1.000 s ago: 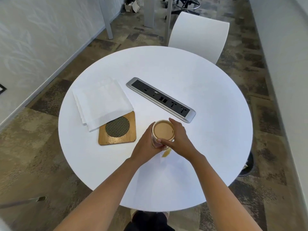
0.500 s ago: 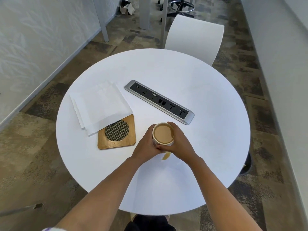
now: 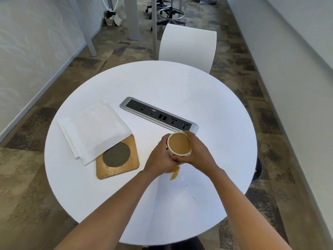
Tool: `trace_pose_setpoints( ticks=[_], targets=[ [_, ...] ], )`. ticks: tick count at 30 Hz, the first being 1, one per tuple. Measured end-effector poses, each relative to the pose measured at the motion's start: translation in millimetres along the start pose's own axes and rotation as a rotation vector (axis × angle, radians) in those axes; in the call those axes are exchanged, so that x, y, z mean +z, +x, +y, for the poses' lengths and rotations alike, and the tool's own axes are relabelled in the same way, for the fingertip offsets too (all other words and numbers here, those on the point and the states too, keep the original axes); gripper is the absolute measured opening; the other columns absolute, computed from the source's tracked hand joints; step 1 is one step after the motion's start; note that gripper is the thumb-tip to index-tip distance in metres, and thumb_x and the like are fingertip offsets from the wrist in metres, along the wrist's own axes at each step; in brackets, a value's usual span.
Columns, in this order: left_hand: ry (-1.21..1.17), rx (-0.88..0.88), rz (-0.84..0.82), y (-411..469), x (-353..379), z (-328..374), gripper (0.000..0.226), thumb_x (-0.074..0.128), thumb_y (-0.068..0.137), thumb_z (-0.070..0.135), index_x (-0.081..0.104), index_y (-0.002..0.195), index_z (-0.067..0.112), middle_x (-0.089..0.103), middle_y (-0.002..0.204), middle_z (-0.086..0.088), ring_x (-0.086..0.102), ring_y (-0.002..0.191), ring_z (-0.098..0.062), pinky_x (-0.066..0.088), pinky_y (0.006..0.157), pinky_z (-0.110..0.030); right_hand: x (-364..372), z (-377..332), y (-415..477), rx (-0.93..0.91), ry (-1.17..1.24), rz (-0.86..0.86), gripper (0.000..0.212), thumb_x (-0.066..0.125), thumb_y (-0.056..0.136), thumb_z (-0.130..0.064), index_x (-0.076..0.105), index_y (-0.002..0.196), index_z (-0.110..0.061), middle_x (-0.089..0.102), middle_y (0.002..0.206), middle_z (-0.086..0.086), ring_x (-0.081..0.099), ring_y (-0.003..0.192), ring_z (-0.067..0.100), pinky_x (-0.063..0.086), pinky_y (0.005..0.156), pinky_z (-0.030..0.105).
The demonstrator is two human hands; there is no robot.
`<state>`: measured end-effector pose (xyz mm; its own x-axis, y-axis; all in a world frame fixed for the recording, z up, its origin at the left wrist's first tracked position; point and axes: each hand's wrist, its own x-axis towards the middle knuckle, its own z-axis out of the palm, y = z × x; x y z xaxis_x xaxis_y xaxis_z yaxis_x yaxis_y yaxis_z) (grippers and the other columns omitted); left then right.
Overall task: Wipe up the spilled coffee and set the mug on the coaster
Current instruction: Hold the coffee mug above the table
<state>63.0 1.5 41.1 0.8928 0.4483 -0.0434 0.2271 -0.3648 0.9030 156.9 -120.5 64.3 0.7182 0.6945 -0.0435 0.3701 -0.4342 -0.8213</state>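
Note:
A mug [image 3: 179,144] full of milky coffee is near the middle of the round white table [image 3: 216,105]. My left hand [image 3: 159,158] wraps its left side and my right hand [image 3: 197,153] wraps its right side; both grip it. A small tan coffee spill [image 3: 174,174] lies on the table just below the hands. To the left sits a square wooden coaster [image 3: 117,157] with a dark woven round centre. A stack of white paper napkins [image 3: 93,130] overlaps the coaster's far corner.
A silver power and socket strip [image 3: 158,115] is set into the table just behind the mug. A white chair [image 3: 187,46] stands at the far side. Walls run along both sides; desk legs and stools stand beyond.
Both hands stay wrapped on the mug, which sits slightly nearer the socket strip's end. More of the spill shows below the hands. The camera view has tilted up.

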Motion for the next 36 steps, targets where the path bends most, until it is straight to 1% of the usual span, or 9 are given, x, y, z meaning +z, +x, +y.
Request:
trace_pose_setpoints(
  ticks=[2, 7, 13, 16, 20, 21, 25, 31, 36],
  targets=[
    [0.002, 0.011, -0.009, 6.6, 5.9, 7.2, 0.080, 0.080, 0.049, 0.040, 0.038, 0.117, 0.046, 0.056, 0.111, 0.024, 0.057, 0.099, -0.002, 0.053, 0.078, -0.030, -11.4, 2.0, 1.8, 0.008, -0.016, 0.013, 0.071, 0.084, 0.055, -0.050, 0.044, 0.113, -0.044, 0.059, 0.108, -0.026, 0.055, 0.099, -0.008, 0.046, 0.077, 0.017],
    [-0.023, 0.014, -0.014, 28.1, 27.3, 24.2, 0.081, 0.083, 0.050, 0.035, 0.039, 0.118, 0.047, 0.057, 0.110, 0.029, 0.056, 0.099, 0.005, 0.054, 0.079, -0.028, -42.5, 11.7, 11.8, 0.000, -0.017, 0.043, 0.065, 0.081, 0.053, -0.048, 0.039, 0.100, -0.063, 0.054, 0.104, -0.042, 0.051, 0.097, -0.017, 0.043, 0.072, 0.012],
    [-0.038, -0.008, 0.002, 68.3, 60.5, 43.9, 0.080, 0.084, 0.051, 0.033, 0.040, 0.116, 0.047, 0.057, 0.109, 0.030, 0.055, 0.097, 0.008, 0.054, 0.080, -0.030, -84.5, 35.2, 40.7, -0.007, -0.013, 0.026, 0.063, 0.082, 0.052, -0.050, 0.042, 0.101, -0.056, 0.055, 0.104, -0.036, 0.054, 0.095, -0.014, 0.046, 0.070, 0.018],
    [-0.056, -0.014, 0.014, 93.5, 78.4, 53.1, 0.078, 0.084, 0.052, 0.033, 0.042, 0.116, 0.044, 0.057, 0.110, 0.027, 0.057, 0.098, 0.004, 0.053, 0.080, -0.032, -107.1, 48.2, 62.6, -0.023, -0.016, 0.002, 0.063, 0.082, 0.052, -0.049, 0.043, 0.100, -0.057, 0.056, 0.103, -0.037, 0.054, 0.094, -0.015, 0.045, 0.069, 0.018],
    [-0.078, -0.021, 0.025, 128.5, 98.9, 64.7, 0.079, 0.085, 0.053, 0.034, 0.037, 0.111, 0.055, 0.055, 0.109, 0.035, 0.054, 0.098, 0.012, 0.047, 0.074, -0.012, -135.8, 65.6, 95.9, -0.069, -0.051, -0.010, 0.064, 0.080, 0.050, -0.052, 0.041, 0.100, -0.060, 0.054, 0.104, -0.040, 0.053, 0.095, -0.016, 0.044, 0.070, 0.015],
    [-0.083, -0.024, 0.032, 138.4, 103.1, 67.5, 0.079, 0.085, 0.053, 0.034, 0.035, 0.109, 0.058, 0.053, 0.109, 0.037, 0.053, 0.098, 0.014, 0.046, 0.073, -0.011, -142.2, 69.8, 105.2, -0.078, -0.061, -0.012, 0.064, 0.080, 0.051, -0.053, 0.040, 0.100, -0.059, 0.054, 0.104, -0.040, 0.053, 0.096, -0.015, 0.044, 0.070, 0.015],
    [-0.094, -0.050, 0.079, 173.5, 115.3, 74.7, 0.079, 0.084, 0.051, 0.035, 0.034, 0.106, 0.063, 0.051, 0.109, 0.040, 0.052, 0.097, 0.016, 0.047, 0.073, -0.017, -160.8, 83.3, 140.4, -0.119, -0.076, -0.025, 0.065, 0.081, 0.051, -0.052, 0.040, 0.102, -0.059, 0.053, 0.104, -0.042, 0.052, 0.096, -0.017, 0.042, 0.068, 0.012],
    [-0.085, -0.080, 0.136, 217.5, 120.9, 74.9, 0.077, 0.081, 0.051, 0.038, 0.033, 0.106, 0.063, 0.052, 0.106, 0.041, 0.051, 0.096, 0.018, 0.047, 0.072, -0.019, -170.6, 97.5, 190.3, -0.156, -0.075, -0.053, 0.068, 0.082, 0.053, -0.053, 0.045, 0.109, -0.044, 0.057, 0.102, -0.032, 0.054, 0.096, -0.011, 0.046, 0.071, 0.014],
    [-0.063, -0.087, 0.160, 246.5, 118.6, 65.8, 0.079, 0.082, 0.053, 0.033, 0.032, 0.109, 0.057, 0.053, 0.108, 0.034, 0.052, 0.099, 0.014, 0.049, 0.076, -0.021, -169.4, 103.6, 221.1, -0.183, -0.062, -0.071, 0.067, 0.081, 0.055, -0.051, 0.043, 0.109, -0.045, 0.055, 0.098, -0.036, 0.053, 0.095, -0.012, 0.046, 0.072, 0.014]
  ],
)
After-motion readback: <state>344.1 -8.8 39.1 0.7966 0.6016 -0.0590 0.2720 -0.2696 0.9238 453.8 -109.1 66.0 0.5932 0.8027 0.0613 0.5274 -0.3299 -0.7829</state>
